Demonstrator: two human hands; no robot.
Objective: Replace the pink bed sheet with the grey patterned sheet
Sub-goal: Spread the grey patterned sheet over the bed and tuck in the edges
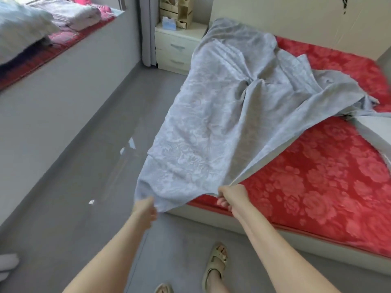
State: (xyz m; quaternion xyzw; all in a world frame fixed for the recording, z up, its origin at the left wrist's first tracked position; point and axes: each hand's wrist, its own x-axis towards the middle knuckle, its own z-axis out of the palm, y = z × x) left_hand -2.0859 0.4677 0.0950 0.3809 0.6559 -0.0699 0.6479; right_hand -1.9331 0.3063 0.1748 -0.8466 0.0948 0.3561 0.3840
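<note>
Person is standing at the foot corner of the bed, both hands gripping the near edge of the grey patterned sheet [211, 123].

Left hand [146, 210] is holding the sheet's near-left corner. Its fingers are tucked into the cloth and partly hidden, so how tight the hold is can't be told.

Right hand [231, 197] is pinching the same edge with fingers curled, cloth pulling taut from it.

Sheet's long axis is running from the hands at 6 o'clock up toward the headboard at 12 to 1 o'clock. The far end is lying bunched and twisted on the bed at about 1 to 2 o'clock.

Key relation: the red floral bed surface [317, 187] is sitting mostly at 2 to 3 o'clock from the grip. The sheet's left strip is hanging over the grey floor [84, 166], off the bed's left side, so the cloth is lying skewed left of the bed.

Right hand is nearer the bed, just above its corner; left hand is out over the floor.

Judgement: the coming move is likely calling for a carry toward 3 o'clock to spread the sheet across the bed.

Can't tell whether the red surface is the pink sheet or a bare mattress. Pink folded fabric [74, 15] is sitting on the ledge at 10 o'clock.
</note>
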